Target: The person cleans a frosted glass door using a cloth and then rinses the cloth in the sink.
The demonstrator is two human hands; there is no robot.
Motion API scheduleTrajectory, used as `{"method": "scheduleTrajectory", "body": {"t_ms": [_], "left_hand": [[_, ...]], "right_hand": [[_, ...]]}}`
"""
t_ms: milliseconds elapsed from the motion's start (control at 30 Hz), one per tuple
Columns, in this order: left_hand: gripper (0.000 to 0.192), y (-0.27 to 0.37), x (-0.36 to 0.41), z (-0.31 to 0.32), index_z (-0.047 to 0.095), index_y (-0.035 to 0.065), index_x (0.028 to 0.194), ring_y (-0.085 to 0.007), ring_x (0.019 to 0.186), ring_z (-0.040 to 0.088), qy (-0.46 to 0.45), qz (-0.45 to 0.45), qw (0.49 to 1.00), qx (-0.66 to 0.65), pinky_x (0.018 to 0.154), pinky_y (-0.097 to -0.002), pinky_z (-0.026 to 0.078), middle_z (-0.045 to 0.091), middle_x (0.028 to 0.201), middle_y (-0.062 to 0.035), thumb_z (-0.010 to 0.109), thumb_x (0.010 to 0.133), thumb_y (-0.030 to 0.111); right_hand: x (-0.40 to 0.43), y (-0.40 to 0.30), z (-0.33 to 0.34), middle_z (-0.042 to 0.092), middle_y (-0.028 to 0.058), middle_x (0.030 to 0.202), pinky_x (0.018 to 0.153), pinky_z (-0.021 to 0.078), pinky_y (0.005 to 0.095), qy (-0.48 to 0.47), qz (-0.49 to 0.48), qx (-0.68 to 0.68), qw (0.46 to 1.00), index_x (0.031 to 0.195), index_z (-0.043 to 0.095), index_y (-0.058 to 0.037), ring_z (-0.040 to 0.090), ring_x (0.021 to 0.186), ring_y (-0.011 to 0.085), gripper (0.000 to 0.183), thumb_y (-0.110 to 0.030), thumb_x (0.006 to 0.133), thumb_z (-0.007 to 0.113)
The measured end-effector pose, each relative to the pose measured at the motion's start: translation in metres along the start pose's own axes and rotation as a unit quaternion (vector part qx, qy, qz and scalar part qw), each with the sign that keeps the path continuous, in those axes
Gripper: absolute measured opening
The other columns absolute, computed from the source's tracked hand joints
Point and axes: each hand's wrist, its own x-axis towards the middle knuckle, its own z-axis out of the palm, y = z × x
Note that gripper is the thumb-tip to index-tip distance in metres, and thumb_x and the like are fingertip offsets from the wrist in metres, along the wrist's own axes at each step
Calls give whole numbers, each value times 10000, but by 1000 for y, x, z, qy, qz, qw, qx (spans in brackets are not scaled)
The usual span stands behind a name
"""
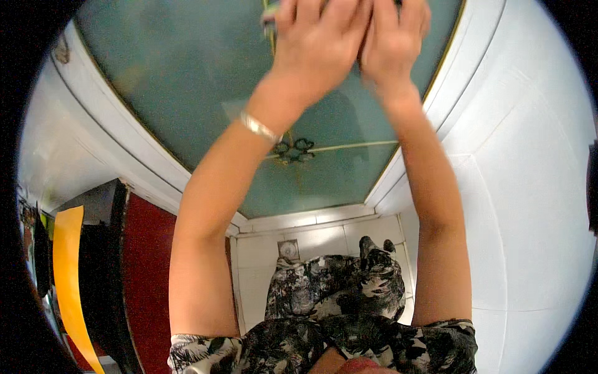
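Both my arms reach up to the top edge of the view, in front of a green-tinted glass panel [187, 84] in a white frame. My left hand [322, 42], with a silver bracelet [259, 127] at its wrist, is side by side with my right hand [395, 42]. The fingertips of both are blurred and partly cut off, so whether they grip anything cannot be told. A small object [269, 21], too blurred to name, shows beside the left hand's fingers. A dark flower-shaped ornament [295, 150] and thin gold lines decorate the glass below the hands.
White tiled wall [537, 233] stands close on the right. On the left are a dark red panel [148, 252], a black-edged unit and a curved yellow strip [67, 271]. A square floor drain [288, 249] lies in the pale tiled floor near my feet.
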Motion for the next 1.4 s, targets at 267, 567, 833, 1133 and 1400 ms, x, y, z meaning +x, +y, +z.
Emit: {"method": "scheduleTrajectory", "body": {"t_ms": [267,567,833,1133,1400], "left_hand": [[329,120,-279,-17,750,115,1144,-273,1229,515,-203,89,953,-207,914,-416,456,582,1269,-57,712,829,201],[425,88,-232,-40,748,135,1178,-321,1085,571,-319,-103,873,-354,893,-449,469,622,1157,-138,688,782,-8],[336,51,52,74,701,43,1196,-276,1199,546,10,32,998,-60,964,-428,397,619,1249,-84,651,893,180],[361,153,-98,82,755,225,1217,-209,1188,510,-56,49,985,-153,922,-425,349,602,1276,-10,624,881,241],[339,238,-327,56,755,106,1175,-228,1187,515,-313,100,891,-313,910,-413,399,601,1246,-34,620,884,216]], "right_hand": [[-273,-103,-167,606,159,1268,983,427,446,-290,165,117,935,1230,673,-13,569,1164,337,377,-34,854,667],[-223,-65,-171,631,181,1077,885,514,442,-402,391,254,788,1091,671,-29,613,1027,356,321,49,784,620],[-3,103,-42,621,196,1114,892,501,423,-54,96,59,992,1091,646,28,603,983,368,257,84,865,538],[-175,80,-136,682,175,1085,858,508,478,-220,76,-39,972,1040,665,-22,660,961,349,221,-91,831,645],[-363,-17,-238,672,133,1096,793,515,456,-569,132,46,810,968,652,-44,658,1004,305,139,-89,837,645]]}}
